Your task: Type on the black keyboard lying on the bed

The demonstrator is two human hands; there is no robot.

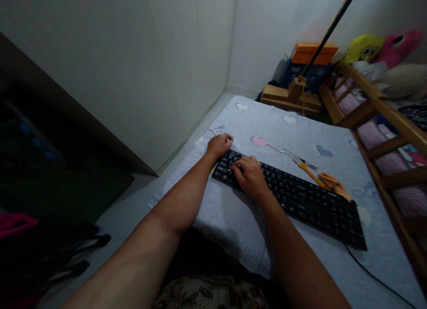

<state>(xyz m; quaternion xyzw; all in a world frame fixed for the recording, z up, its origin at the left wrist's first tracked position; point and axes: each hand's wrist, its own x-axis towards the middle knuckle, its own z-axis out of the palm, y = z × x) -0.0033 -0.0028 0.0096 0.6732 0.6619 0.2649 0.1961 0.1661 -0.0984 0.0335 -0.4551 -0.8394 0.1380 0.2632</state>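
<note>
A black keyboard [296, 193] lies slanted on a table with a pale, heart-patterned cloth [287, 133]. At the keyboard's far left corner rests my left hand [219, 144], its fingers curled; anything between them is hidden. My right hand [249, 173] is over the left part of the keys, with thumb and fingertips drawn together on something too small to make out. Behind the keyboard lie a yellow-handled brush [311, 173], a thin metal tool [290, 153] and a folded orange-brown cloth [333, 186].
A cable [373, 275] runs from the keyboard toward the lower right. A pale cabinet [143, 69] stands at the left. Beyond the table are a wooden stand [283, 95] with a pole and an orange box [313, 53]. A wooden bed rail [396, 118] borders the right side.
</note>
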